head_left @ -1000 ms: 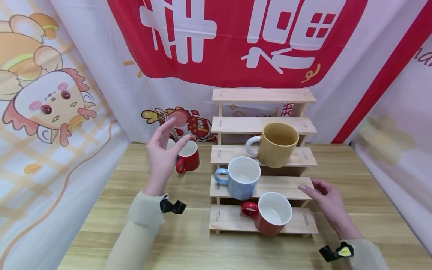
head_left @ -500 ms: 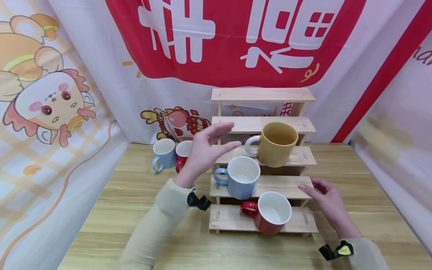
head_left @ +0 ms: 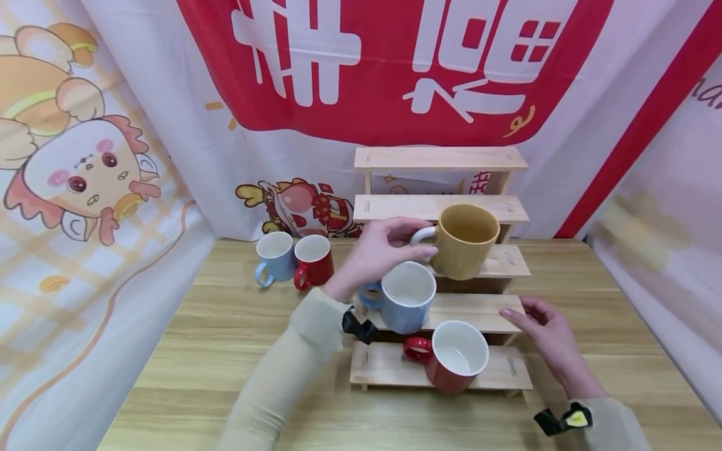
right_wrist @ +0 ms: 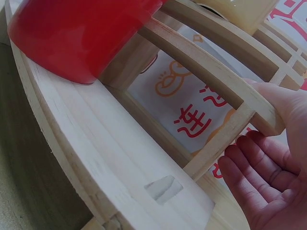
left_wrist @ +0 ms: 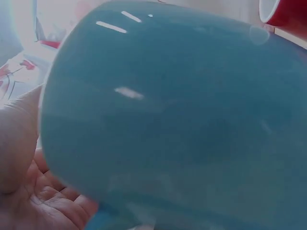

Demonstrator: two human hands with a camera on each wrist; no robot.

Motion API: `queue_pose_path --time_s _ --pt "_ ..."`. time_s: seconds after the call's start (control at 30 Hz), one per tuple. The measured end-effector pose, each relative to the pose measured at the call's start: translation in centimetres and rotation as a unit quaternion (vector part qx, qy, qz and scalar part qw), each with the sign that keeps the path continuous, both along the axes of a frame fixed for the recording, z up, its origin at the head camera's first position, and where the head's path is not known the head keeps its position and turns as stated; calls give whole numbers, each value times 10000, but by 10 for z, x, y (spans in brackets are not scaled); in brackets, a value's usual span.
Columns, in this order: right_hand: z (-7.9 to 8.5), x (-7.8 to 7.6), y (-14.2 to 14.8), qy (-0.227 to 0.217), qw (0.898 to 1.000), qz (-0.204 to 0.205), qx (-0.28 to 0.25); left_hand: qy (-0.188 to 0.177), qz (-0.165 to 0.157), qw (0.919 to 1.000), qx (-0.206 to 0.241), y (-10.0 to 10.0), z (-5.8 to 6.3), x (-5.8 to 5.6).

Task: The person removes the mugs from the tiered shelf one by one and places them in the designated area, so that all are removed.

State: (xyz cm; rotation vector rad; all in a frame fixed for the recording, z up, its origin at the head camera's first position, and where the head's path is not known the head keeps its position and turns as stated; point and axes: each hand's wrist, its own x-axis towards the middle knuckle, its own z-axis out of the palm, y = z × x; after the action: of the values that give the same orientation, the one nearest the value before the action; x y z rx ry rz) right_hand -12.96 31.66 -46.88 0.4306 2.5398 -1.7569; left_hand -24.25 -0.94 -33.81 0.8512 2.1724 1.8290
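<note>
The left hand (head_left: 389, 248) is at the yellow mug (head_left: 465, 247); I cannot tell if it grips. The right hand (head_left: 549, 329) holds the rack (head_left: 474, 312).

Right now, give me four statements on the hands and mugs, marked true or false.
1. The left hand is at the handle of the yellow mug. True.
2. The right hand grips the yellow mug. False: that hand holds one end of the second-lowest shelf.
3. A blue mug and a red mug stand on the table beside the wooden rack. True.
4. The yellow mug stands on the table too. False: it stands on the middle shelf.
</note>
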Motion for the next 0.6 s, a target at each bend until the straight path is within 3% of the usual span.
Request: queue_pose_path --time_s 0.33,0.6 --pt "3 1 -2 -6 10000 -34 1 101 585 9976 -345 10 -2 -3" --pt "2 0 -1 -26 10000 -8 14 -294 809 9961 -189 15 -3 -6"
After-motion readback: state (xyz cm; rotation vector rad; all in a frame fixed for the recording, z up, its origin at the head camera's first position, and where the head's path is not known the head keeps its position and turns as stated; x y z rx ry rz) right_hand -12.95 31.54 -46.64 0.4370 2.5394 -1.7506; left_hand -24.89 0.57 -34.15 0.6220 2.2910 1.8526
